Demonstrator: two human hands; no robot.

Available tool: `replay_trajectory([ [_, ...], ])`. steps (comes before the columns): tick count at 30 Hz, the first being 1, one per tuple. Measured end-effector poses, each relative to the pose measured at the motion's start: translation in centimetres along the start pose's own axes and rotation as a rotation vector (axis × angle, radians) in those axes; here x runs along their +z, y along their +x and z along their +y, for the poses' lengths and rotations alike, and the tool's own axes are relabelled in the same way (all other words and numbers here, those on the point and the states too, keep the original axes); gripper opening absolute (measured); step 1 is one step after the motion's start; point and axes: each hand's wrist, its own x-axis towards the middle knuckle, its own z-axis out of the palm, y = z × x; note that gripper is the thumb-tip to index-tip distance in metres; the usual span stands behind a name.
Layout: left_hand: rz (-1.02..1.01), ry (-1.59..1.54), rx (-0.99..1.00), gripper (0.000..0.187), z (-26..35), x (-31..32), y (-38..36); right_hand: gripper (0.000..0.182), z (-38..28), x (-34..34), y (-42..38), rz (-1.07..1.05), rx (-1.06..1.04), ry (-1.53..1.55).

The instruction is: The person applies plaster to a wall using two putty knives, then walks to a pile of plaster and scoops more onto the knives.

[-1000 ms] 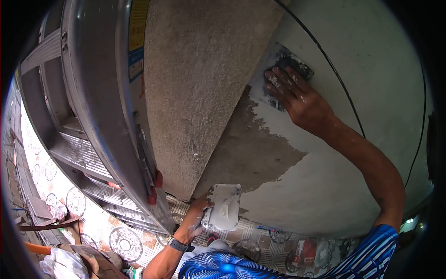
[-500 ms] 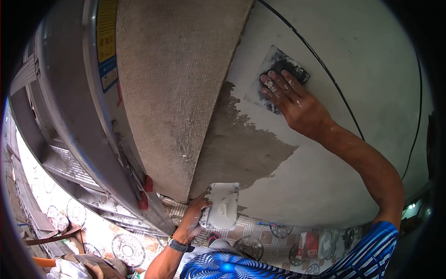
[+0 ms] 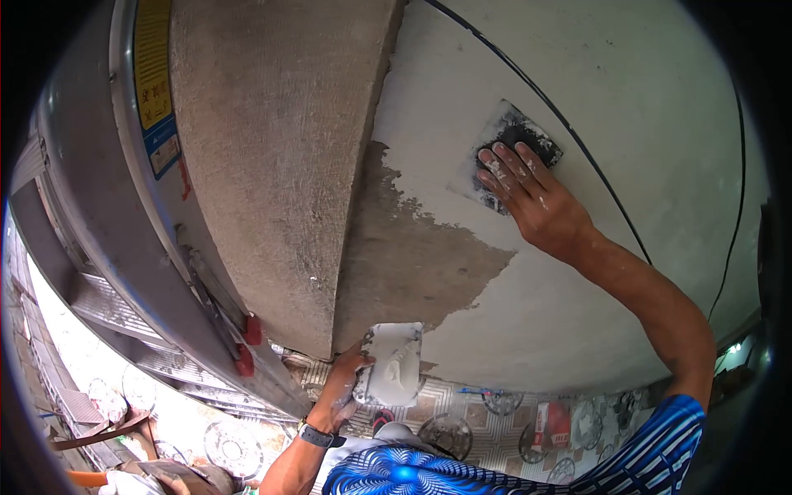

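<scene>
The right hand grips a trowel, fingers slightly spread, beside the upper-right cable. Lower centre, the left hand pinches a plate; a ladder stands left.

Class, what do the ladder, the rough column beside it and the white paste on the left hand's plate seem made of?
Ladder: probably aluminium, bare and dully shiny; the silver-grey surface catches light.
Column: likely concrete or cement render, matt; its grey-brown face is grainy.
White paste: perhaps filler or plaster, smooth; its surface shows soft ridges.
</scene>
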Motion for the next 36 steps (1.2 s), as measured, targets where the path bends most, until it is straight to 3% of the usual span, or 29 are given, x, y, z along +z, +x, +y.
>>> replay_trajectory([
  [13, -0.03, 0.004, -0.009, 0.05, -0.6, 1.0, -0.2, 0.042, -2.1, -0.3, -10.4, -0.094, 0.08, -0.037],
  [21, -0.028, 0.009, 0.02, 0.051, -0.3, -0.1, -0.3, 0.033, -3.8, -3.1, -14.9, -0.048, 0.121, 0.193],
  [26, -0.021, -0.023, 0.015, 0.052, -0.4, -0.1, -0.2, 0.034, -2.6, -7.4, -7.8, 0.168, 0.074, 0.251],
  [36, 0.01, 0.011, 0.089, 0.055, -0.6, -1.4, -3.3, 0.033, 3.2, -2.6, 6.0, 0.514, 0.009, 0.021],
])
